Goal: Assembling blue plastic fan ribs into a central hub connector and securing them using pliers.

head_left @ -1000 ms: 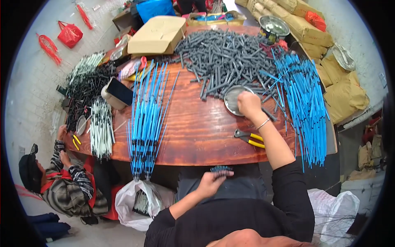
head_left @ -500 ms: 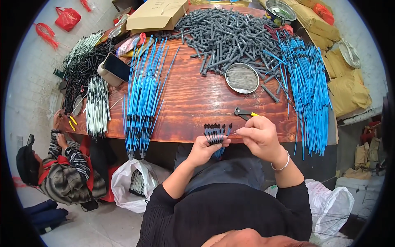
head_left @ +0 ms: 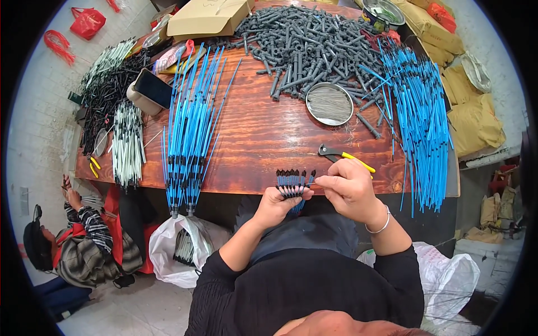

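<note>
My left hand is closed round a bundle of blue rods with black pointed tips, held upright side by side at the table's front edge. The lower ends of the rods run down over my lap. Just to the right, my right hand is pinched with its fingertips close to the rightmost rod. A thin pin-like piece seems to stick out of the pinch toward that rod, too fine to make out fully. Pincers with yellow handles lie behind my right hand, partly covered by it.
On the wooden table stand a round tray of thin metal pins and a heap of grey plastic parts. Blue rod bundles lie left, more blue rods right. A person sits at far left.
My right hand has shifted slightly left, bringing its fingertips nearer the rods. My left hand keeps its hold. At far left, the other person's hands have moved.
</note>
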Action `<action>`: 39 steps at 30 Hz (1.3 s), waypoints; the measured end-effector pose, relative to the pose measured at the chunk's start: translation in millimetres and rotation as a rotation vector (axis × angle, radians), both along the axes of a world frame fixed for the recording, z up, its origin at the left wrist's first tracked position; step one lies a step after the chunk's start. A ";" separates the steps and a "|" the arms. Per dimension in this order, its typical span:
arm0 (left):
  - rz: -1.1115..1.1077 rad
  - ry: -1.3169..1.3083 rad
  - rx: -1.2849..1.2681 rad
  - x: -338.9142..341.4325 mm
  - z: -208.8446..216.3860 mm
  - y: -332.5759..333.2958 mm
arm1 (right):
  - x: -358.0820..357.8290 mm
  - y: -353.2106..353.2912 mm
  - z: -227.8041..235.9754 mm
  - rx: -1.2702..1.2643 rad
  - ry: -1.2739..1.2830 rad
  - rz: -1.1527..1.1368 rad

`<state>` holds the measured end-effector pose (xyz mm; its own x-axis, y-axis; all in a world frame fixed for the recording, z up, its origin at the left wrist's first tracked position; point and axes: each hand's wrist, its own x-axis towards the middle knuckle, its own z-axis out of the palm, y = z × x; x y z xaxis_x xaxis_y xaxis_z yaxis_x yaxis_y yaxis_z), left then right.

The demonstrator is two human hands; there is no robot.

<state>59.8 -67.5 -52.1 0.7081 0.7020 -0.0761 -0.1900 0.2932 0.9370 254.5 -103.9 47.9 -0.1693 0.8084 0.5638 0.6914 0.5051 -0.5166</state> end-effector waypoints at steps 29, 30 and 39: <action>0.045 -0.008 0.004 1.3 6.0 -3.4 | -6.5 0.0 1.7 0.049 -0.118 -0.005; 0.044 -0.011 0.027 1.1 5.4 -3.3 | -7.1 0.3 1.9 0.054 -0.129 -0.004; 0.037 -0.014 0.095 0.9 10.0 -1.7 | -13.8 6.6 -12.0 -0.040 0.131 0.067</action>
<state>60.7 -69.1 -42.1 0.6818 0.7315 0.0013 -0.2120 0.1959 0.9574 240.7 -97.3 35.8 -0.1504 0.8203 0.5518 0.5823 0.5245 -0.6211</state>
